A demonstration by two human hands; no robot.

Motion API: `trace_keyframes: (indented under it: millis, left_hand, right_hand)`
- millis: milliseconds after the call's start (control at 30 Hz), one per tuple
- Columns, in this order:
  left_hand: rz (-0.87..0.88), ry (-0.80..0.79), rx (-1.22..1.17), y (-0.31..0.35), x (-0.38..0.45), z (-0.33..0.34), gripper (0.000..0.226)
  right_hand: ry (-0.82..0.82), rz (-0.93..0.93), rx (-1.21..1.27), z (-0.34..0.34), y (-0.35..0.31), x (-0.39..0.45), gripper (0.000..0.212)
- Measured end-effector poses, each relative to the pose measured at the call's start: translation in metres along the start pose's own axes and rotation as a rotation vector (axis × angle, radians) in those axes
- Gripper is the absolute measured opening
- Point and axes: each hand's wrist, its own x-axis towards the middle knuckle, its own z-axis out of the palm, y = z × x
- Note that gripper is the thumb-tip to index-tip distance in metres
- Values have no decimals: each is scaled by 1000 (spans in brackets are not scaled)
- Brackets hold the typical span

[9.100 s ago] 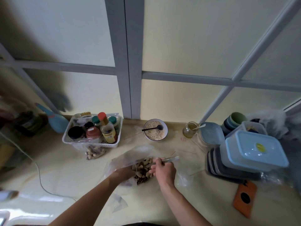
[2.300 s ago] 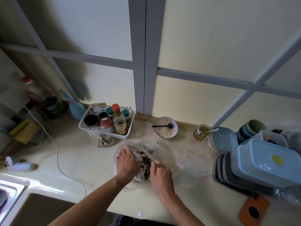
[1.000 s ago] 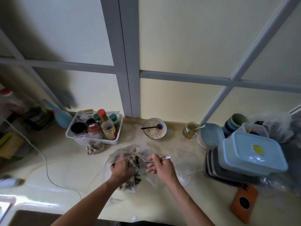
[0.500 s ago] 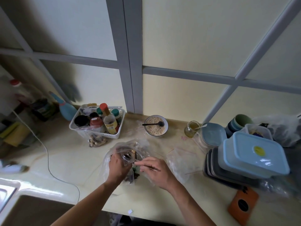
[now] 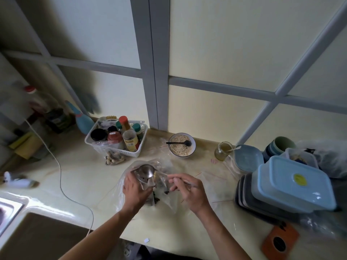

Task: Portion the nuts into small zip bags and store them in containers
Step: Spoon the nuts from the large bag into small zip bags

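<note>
— Clear plastic is what the left hand [image 5: 135,190] has hold of, yes?

— Yes. Its fingers curl round a small zip bag [image 5: 145,182], propping the mouth upward. The metal scoop [image 5: 145,171] is tipped over that mouth, bowl side facing the camera.

— And the right hand [image 5: 189,192]?

— It pinches the scoop's thin handle between thumb and fingertips, the other fingers loosely bent. The handle runs from the hand leftward to the bowl.

— Where are the nuts [image 5: 156,198]?

— A dark heap shows between the two hands, low down, inside the big clear bag [image 5: 165,200] crumpled on the counter [image 5: 78,177]. How much sits in the small bag I cannot tell; the plastic glares.

— What surrounds them?

— Behind, a white basket [image 5: 138,149] of bottles, with a filled little bag of nuts [image 5: 113,158] lying against its front. Beside that, a bowl of crumbs [image 5: 181,145] with a black spoon [image 5: 179,143] across it, then a glass jar [image 5: 223,151]. To the right, flat empty zip bags [image 5: 214,184] lie near the right hand, and past them the stacked containers [image 5: 293,186], a light blue lidded one on top of dark trays. A white cable [image 5: 61,177] trails over the counter on the left, toward the sink [image 5: 35,239].
</note>
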Motion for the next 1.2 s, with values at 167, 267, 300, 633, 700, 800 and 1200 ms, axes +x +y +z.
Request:
trace_keyframes:
  millis: [167, 267, 300, 633, 700, 800, 1200]
  left_hand:
    - [0, 88, -37, 9, -10, -1, 78]
    - [-111, 139, -101, 13, -12, -1, 85]
    - [-125, 154, -109, 14, -12, -2, 90]
    - [-3, 144, 27, 19, -3, -16, 97]
    - [9, 112, 75, 16, 1, -19, 93]
    - [23, 72, 85, 10, 4, -22, 94]
    - [102, -34, 121, 8, 15, -21, 97]
  right_hand:
    - [237, -52, -286, 3, 11, -2, 25]
    - [167, -62, -402, 11, 20, -2, 29]
    - [126, -47, -407, 14, 22, -2, 30]
    - [355, -367, -553, 42, 5, -5, 32]
    - [259, -494, -534, 39, 8, -6, 28]
    - [-33, -612, -570, 36, 13, -7, 27]
    - [381, -258, -829, 45, 12, 4, 29]
